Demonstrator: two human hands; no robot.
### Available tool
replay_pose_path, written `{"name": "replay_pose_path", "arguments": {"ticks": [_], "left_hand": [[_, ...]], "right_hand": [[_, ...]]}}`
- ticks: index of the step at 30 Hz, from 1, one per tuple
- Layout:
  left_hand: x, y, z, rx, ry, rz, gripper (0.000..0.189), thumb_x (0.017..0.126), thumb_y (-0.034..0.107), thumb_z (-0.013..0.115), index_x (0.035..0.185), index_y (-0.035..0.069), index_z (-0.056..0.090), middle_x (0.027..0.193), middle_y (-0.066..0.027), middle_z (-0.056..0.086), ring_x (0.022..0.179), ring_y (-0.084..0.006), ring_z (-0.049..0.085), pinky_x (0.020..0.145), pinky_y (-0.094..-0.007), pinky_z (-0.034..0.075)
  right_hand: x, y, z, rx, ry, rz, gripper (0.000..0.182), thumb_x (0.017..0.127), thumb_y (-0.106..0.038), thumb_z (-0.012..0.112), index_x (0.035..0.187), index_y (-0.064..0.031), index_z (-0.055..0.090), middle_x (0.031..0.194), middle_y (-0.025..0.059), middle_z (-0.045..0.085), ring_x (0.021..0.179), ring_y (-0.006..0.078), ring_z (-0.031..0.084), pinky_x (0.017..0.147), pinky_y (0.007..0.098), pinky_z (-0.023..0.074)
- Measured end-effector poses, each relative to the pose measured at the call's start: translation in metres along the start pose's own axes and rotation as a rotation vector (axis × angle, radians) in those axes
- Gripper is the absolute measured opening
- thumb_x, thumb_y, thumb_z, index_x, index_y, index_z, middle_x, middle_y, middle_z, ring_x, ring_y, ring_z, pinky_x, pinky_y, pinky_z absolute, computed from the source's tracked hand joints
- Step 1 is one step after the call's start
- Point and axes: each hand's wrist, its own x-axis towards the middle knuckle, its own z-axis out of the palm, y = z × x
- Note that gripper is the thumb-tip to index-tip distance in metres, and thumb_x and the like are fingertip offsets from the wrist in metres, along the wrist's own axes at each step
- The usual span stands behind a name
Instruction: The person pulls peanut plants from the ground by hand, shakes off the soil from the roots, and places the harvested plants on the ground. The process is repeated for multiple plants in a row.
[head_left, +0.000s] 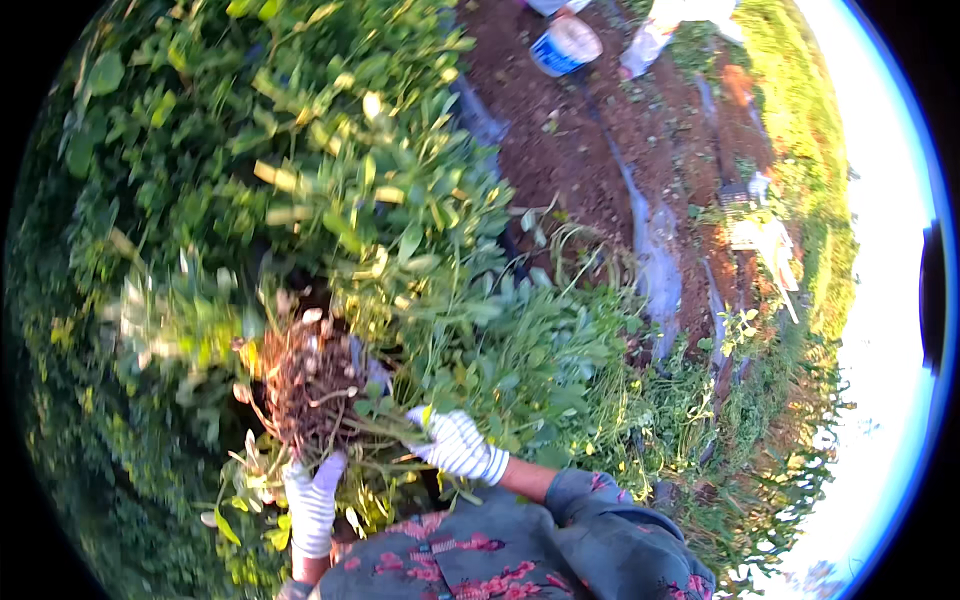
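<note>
An uprooted bunch of peanut plants (311, 382) is raised in front of my body, its brown roots, soil and pale pods uppermost. My left hand (313, 502), in a white striped glove, grips the clump from below at the roots; its fingertips are partly hidden. In a matching glove, my right hand (457, 446) is closed around the green stems (386, 429) to the right of the roots. Some leaves and roots are blurred.
Dense peanut foliage (225, 150) spreads across the left. Pulled plants (525, 352) lie on my right. Beyond are bare soil (555, 157), strips of plastic film (660, 277), a white-and-blue bucket (566, 46), a crate (742, 217) and a partly visible person (664, 30).
</note>
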Motion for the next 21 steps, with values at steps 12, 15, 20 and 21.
{"name": "replay_pose_path", "arguments": {"ticks": [12,15,20,21], "left_hand": [[0.104,-0.035,0.025,0.127,0.074,0.357,0.028,0.082,0.006,0.072,0.109,0.001,0.064,0.094,-0.0062,0.069,0.077,-0.0139,0.062,0.075,-0.0293,0.051],[0.079,-0.030,0.026,0.142,0.062,0.350,0.030,0.083,0.008,0.072,0.112,0.003,0.064,0.099,-0.0034,0.068,0.085,-0.0108,0.059,0.080,-0.0279,0.049],[0.106,-0.068,0.026,0.325,-0.058,0.179,0.035,0.083,0.021,0.073,0.110,0.002,0.065,0.102,-0.0081,0.069,0.084,-0.0134,0.062,0.081,-0.0268,0.048],[0.105,-0.059,0.032,0.260,-0.043,0.225,0.039,0.081,0.023,0.075,0.112,0.002,0.064,0.102,-0.0079,0.069,0.085,-0.0147,0.062,0.082,-0.0284,0.048]], "right_hand": [[0.065,0.051,0.058,0.015,-0.043,0.274,0.055,0.077,-0.034,0.072,0.120,-0.0039,0.056,0.103,0.0205,0.064,0.095,0.0361,0.063,0.082,0.0402,0.0501],[0.070,0.047,0.040,0.145,-0.164,0.368,0.067,0.074,-0.036,0.075,0.130,-0.0067,0.051,0.119,0.0190,0.061,0.106,0.0343,0.060,0.091,0.0395,0.0475],[0.052,0.088,0.052,0.081,-0.199,0.408,0.078,0.072,-0.039,0.077,0.133,-0.0005,0.047,0.127,0.0218,0.056,0.117,0.0331,0.055,0.098,0.0368,0.0436],[0.058,0.096,0.052,0.063,-0.208,0.437,0.078,0.072,-0.039,0.077,0.132,-0.0003,0.047,0.127,0.0216,0.056,0.117,0.0335,0.054,0.098,0.0367,0.0433]]}}
